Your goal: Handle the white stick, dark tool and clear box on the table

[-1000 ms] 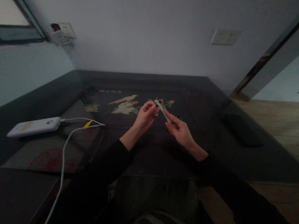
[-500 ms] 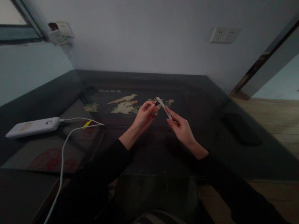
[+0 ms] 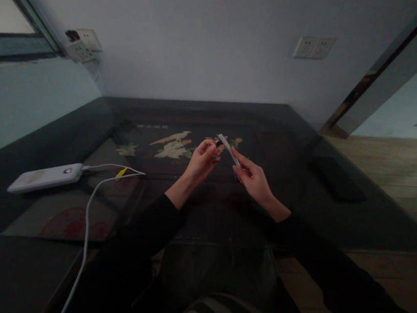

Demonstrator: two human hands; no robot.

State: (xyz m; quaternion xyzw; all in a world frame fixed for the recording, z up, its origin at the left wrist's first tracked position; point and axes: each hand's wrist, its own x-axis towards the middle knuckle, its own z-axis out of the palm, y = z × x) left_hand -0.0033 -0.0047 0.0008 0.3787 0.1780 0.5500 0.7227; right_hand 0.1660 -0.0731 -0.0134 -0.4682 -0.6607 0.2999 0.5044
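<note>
Above the dark table point(image 3: 207, 215), my two hands meet over a slim light-grey bar point(image 3: 227, 146). My right hand point(image 3: 252, 176) grips the lower end of that bar between thumb and fingers, and the bar slants up and to the left. Pinched in my left hand point(image 3: 202, 162) is a small dark piece point(image 3: 218, 143), close to the bar's upper end. Whether the piece touches the bar or is joined to it I cannot tell. The exact kind of both items is too small to make out.
A white power bank point(image 3: 46, 178) lies at the left, with a white cable point(image 3: 86, 222) carrying a yellow tag point(image 3: 121, 173). A flat black object point(image 3: 336, 178) rests at the right. Wall sockets point(image 3: 314, 47) sit beyond the table.
The hands and the two items they hold stay in almost the same place. Only a very slight shift of the view shows.
</note>
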